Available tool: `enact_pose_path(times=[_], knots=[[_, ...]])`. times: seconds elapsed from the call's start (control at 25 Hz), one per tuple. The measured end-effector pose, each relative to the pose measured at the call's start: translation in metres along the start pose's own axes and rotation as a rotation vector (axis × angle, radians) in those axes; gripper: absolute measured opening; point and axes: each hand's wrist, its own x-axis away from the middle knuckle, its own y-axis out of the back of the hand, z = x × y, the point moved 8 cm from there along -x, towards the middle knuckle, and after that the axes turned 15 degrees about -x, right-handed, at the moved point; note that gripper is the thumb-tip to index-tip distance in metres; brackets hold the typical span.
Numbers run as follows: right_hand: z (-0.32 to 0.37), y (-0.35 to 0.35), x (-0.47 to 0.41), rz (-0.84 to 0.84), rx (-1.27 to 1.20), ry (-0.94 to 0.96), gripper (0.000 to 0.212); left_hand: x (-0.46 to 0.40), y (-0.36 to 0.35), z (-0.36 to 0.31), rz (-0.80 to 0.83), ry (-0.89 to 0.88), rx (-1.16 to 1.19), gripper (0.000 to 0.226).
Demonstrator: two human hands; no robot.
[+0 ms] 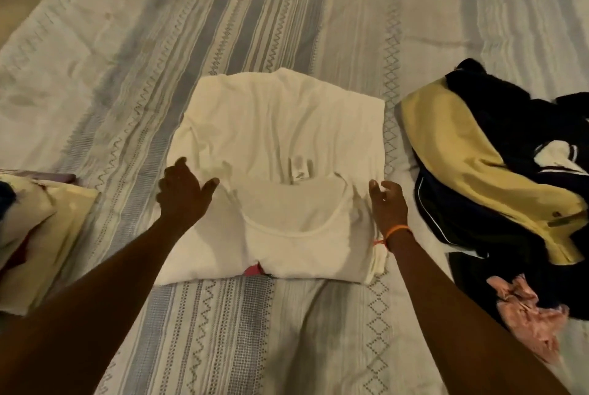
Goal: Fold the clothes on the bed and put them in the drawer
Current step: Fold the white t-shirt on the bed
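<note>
A cream-white top (274,127) lies folded into a rough rectangle in the middle of the striped bedspread (223,331), its neckline toward me. My left hand (183,192) rests on the top's left edge with fingers spread and relaxed. My right hand (387,205) is at the right edge, fingers loosely bent and touching the fabric, with an orange band on the wrist. Neither hand plainly grips the cloth. A bit of pink fabric (253,269) peeks out under the top's near edge.
A heap of unfolded clothes lies at the right: a yellow and black garment (471,152) and a pink satin piece (529,311). A pile of pale yellow folded cloth (35,235) sits at the left edge. No drawer is in view.
</note>
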Motion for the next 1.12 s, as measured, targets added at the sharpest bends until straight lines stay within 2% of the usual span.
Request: enact_pose_path(times=[0.04, 0.16, 0.28, 0.4, 0.52, 0.6, 0.72, 0.88, 0.96, 1.12], knots=[[-0.017, 0.012, 0.007, -0.07, 0.025, -0.015, 0.043, 0.011, -0.009, 0.003, 0.007, 0.062, -0.023, 0.079], [-0.069, 0.043, 0.061, -0.181, -0.004, -0.064, 0.048, 0.07, -0.036, 0.034, 0.041, 0.23, -0.005, 0.089], [-0.129, 0.058, 0.117, -0.209, -0.207, -0.418, 0.03, 0.126, -0.05, 0.085, 0.07, 0.429, -0.01, 0.094], [-0.146, 0.049, 0.135, -0.172, -0.461, -0.609, 0.017, 0.158, -0.059, 0.125, 0.105, 0.697, 0.21, 0.083], [-0.129, 0.033, 0.124, -0.122, -0.56, -0.601, 0.01, 0.156, -0.07, 0.132, 0.159, 0.706, 0.654, 0.038], [-0.127, 0.029, 0.118, -0.145, -0.574, -0.606, 0.007, 0.152, -0.073, 0.126, 0.24, 0.714, 0.806, 0.024], [-0.127, 0.047, 0.109, -0.211, -0.519, -0.563, 0.013, 0.148, -0.079, 0.126, 0.268, 0.753, 0.942, 0.028], [-0.13, 0.124, 0.091, -0.347, -0.307, -0.455, 0.02, 0.148, -0.085, 0.139, 0.258, 0.796, 0.975, 0.023], [-0.135, 0.134, 0.086, -0.302, -0.314, -0.494, 0.024, 0.148, -0.086, 0.136, 0.245, 0.791, 0.988, 0.011], [-0.138, 0.109, 0.093, -0.302, -0.47, -0.577, 0.034, 0.15, -0.086, 0.136, 0.249, 0.862, 1.081, 0.013]])
